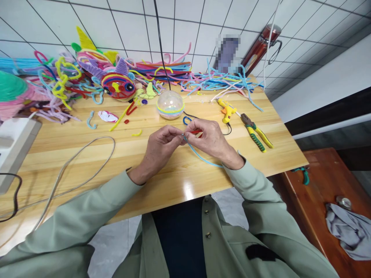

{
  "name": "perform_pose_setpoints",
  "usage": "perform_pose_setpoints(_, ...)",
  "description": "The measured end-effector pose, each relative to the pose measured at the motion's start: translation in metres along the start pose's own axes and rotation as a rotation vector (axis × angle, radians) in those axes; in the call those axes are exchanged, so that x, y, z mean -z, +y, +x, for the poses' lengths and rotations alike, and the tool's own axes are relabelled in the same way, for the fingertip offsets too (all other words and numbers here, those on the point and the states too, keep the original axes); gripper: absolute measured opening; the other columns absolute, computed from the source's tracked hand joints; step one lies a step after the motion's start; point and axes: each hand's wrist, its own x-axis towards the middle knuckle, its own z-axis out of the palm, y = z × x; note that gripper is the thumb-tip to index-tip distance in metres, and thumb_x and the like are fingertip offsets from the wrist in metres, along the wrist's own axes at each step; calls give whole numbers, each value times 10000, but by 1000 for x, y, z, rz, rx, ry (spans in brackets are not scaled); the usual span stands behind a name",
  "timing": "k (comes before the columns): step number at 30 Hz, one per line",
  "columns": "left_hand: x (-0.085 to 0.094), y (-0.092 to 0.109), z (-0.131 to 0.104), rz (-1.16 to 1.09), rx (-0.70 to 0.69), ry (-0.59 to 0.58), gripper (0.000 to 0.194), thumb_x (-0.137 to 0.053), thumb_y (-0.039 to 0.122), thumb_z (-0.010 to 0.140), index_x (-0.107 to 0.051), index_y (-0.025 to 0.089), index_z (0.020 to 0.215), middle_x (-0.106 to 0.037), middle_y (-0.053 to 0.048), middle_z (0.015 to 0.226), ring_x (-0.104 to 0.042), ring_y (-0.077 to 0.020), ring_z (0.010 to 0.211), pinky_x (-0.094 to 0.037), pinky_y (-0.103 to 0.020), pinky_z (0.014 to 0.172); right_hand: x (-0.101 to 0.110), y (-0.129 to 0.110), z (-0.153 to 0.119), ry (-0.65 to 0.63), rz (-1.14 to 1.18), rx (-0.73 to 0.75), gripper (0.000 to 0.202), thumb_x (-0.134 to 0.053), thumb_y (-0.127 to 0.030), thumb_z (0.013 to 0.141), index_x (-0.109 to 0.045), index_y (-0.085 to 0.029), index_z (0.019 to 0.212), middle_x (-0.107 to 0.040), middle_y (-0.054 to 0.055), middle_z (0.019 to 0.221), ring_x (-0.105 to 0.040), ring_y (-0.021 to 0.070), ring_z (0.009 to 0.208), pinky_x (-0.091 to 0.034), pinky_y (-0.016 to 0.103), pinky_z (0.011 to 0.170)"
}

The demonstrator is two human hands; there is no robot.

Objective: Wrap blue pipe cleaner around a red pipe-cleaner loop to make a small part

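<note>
Light-blue pipe cleaner (pixel 203 157): pinched between closed fingertips of left hand (pixel 162 146) and right hand (pixel 207 139), above desk's (pixel 162 173) middle. Yellow-handled pliers (pixel 256 132): laid near desk's right edge.

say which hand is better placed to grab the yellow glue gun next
Probably the right hand: it is nearer the glue gun, while the left hand is farther off. Both meet at the blue strand.

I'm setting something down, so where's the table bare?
Bare wood lies between the sleeves, this side of the light blue stem; between the grey cable and left hand; between the pliers and right edge. Crowded: along the wall, with coloured stems and a fish-like figure.
</note>
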Motion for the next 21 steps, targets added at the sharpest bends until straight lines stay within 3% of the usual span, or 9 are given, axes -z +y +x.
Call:
perform_pose_setpoints(11, 0, 5, -2, -52, 23, -10, 162, -936, 338, 884, -835, 213, 897, -866, -34, 840, -815, -189, 794, -682, -320, 804, 1, 1, 0, 24, -2, 29, 109, -712, -157, 940, -726, -218, 851, -797, 18, 840, -696, 173, 766, -509, 308, 724)
perform_pose_setpoints(15, 2, 6, -1, -51, 45, -16, 298, -969, 479, 913, -840, 211, 889, -863, -44, 856, -799, -185, 809, -667, -320, 820, 3, 2, 0, 11, -9, 51, 105, -721, -184, 957, -721, -225, 860, -808, 25, 866, -703, 177, 779, -515, 315, 735)
perform_pose_setpoints(21, 2, 3, 4, -57, 74, -45, 481, -1084, 589, 770, -817, 208, 889, -857, -43, 862, -786, -195, 801, -655, -333, 789, 4, 6, 0, 4, -68, 109, 97, -720, -204, 969, -727, -233, 877, -812, 32, 889, -690, 182, 772, -511, 328, 752)
